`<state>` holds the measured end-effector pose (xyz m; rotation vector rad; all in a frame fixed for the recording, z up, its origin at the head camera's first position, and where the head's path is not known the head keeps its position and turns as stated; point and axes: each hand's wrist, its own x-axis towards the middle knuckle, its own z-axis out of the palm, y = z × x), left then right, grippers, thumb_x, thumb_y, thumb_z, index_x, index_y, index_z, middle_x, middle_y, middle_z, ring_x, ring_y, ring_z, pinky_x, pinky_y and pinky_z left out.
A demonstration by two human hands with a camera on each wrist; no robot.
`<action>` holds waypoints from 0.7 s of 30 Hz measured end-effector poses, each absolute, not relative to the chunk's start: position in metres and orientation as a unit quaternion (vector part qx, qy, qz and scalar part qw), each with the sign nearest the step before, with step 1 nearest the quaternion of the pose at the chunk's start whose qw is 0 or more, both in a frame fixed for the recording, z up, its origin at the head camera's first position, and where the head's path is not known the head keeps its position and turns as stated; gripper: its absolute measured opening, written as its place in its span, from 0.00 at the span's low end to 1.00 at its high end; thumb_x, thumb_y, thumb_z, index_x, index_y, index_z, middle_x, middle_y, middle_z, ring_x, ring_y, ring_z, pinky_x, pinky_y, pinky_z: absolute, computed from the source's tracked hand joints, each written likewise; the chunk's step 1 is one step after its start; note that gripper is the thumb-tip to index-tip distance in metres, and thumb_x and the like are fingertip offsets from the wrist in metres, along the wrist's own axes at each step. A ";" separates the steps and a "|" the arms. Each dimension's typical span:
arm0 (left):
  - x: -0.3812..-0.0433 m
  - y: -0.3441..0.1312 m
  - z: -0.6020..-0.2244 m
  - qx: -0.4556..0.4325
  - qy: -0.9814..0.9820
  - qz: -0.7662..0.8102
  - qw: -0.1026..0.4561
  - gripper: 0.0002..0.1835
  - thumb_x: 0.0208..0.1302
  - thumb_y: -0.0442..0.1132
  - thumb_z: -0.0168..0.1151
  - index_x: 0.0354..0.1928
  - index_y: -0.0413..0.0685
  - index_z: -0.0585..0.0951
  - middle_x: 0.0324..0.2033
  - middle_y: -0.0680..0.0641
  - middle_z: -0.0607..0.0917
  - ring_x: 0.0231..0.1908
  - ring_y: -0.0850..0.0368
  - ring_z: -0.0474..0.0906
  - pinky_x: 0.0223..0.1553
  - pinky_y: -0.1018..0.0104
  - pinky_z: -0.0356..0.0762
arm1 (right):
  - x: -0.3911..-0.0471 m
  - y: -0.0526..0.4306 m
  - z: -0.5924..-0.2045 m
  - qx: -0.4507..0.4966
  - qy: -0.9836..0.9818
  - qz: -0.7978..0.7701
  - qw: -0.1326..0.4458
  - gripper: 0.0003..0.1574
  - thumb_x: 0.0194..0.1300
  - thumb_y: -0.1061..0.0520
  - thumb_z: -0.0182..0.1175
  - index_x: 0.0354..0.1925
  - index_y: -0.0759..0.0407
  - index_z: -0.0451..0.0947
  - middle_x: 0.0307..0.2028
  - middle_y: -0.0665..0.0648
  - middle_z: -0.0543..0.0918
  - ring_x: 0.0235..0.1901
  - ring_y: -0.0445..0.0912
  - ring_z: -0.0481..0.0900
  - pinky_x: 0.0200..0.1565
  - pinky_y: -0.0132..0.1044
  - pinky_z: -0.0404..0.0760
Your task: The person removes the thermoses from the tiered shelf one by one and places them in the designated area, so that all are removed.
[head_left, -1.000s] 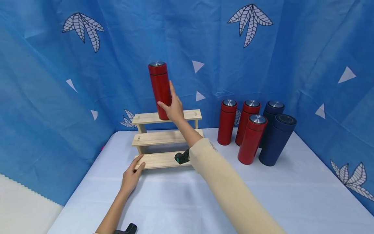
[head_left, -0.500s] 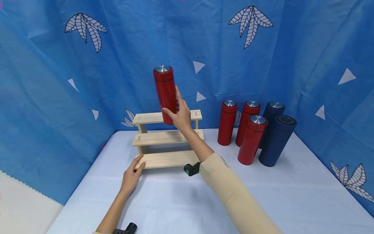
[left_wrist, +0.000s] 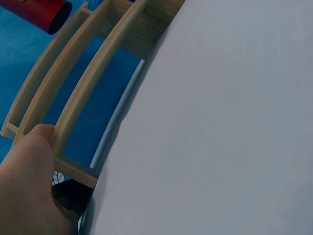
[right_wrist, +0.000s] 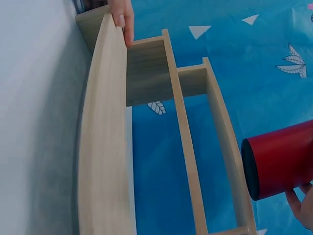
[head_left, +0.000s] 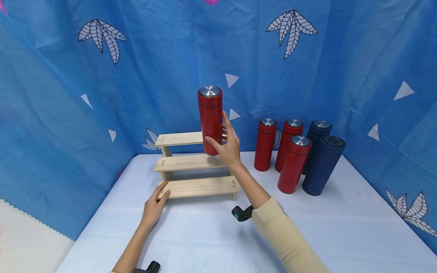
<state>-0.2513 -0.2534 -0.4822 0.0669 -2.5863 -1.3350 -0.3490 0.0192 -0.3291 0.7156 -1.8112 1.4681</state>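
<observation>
My right hand (head_left: 228, 149) grips a red thermos flask (head_left: 211, 123) with a silver-topped lid, fingers behind it and thumb across its front. The flask is nearly upright, in front of the top and middle tiers of a three-tier wooden rack (head_left: 194, 163). Its dark round base shows in the right wrist view, where the red flask (right_wrist: 283, 161) lies sideways beside the rack's tiers. My left hand (head_left: 154, 204) holds the left end of the lowest tier. In the left wrist view the left hand's thumb (left_wrist: 36, 142) lies against that tier's end.
On the right of the white table (head_left: 205, 235) stand three red flasks (head_left: 295, 165) and two dark blue flasks (head_left: 322, 167), close together. A blue curtain (head_left: 170, 57) with leaf and triangle prints hangs behind and at both sides.
My right hand has carried the red flask rightward, downward and toward me, away from the back of the top tier. The left hand stays on the rack.
</observation>
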 end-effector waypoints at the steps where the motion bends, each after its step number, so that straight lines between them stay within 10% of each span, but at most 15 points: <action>1: -0.251 -0.254 -0.482 0.023 -0.883 -0.455 0.114 0.29 0.66 0.61 0.47 0.67 0.62 0.63 0.65 0.39 0.62 0.58 0.35 0.65 0.52 0.40 0.66 | -0.346 0.023 -0.330 0.271 -0.699 0.564 0.345 0.55 0.54 0.55 0.68 0.71 0.40 0.48 0.55 0.57 0.72 0.50 0.48 0.73 0.43 0.41 0.79; 11: -0.252 -0.255 -0.481 0.023 -0.883 -0.456 0.114 0.29 0.66 0.60 0.47 0.67 0.61 0.63 0.66 0.39 0.62 0.58 0.36 0.66 0.50 0.42 0.68 | -0.297 0.066 -0.318 0.247 -0.700 0.547 0.388 0.52 0.52 0.68 0.67 0.69 0.62 0.51 0.53 0.68 0.72 0.49 0.57 0.74 0.43 0.53 0.78; 21: -0.254 -0.254 -0.481 0.023 -0.883 -0.455 0.116 0.30 0.66 0.60 0.47 0.67 0.60 0.63 0.66 0.39 0.61 0.57 0.36 0.67 0.49 0.44 0.69 | -0.291 0.108 -0.350 0.186 -0.722 0.545 0.384 0.54 0.53 0.68 0.67 0.70 0.58 0.49 0.53 0.67 0.72 0.51 0.57 0.73 0.46 0.55 0.76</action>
